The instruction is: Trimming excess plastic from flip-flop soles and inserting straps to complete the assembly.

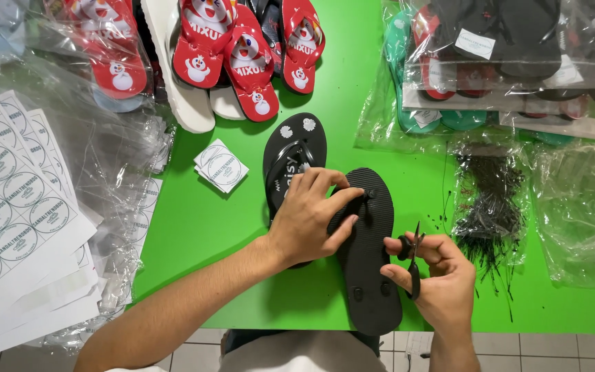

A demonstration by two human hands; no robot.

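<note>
Head view: the left hand (311, 213) presses down on a black sandal (366, 255) lying sole-up, fingertips pinched at the strap plug near its 12 o'clock end. The right hand (439, 279) grips small scissors (413, 265), blades pointing up, just at the sandal's 3 o'clock edge.

Risks, as I judge them: the blades stand near the left fingertips, so a slip could nick a finger. A cut taken too close could gouge the rubber or sever the plug. The sandal's heel hangs over the table (242, 275) edge at 6 o'clock, and if the left hand eased off it might tip to the floor.

The sandal is matte black with a ribbed sole, two more plugs showing near the heel. Its mate (294, 155) lies strap-up at 11 o'clock, partly under the left hand. A bag of black ties (487, 200) sits at 3 o'clock, and red sandals (242, 48) lie at 12.
</note>
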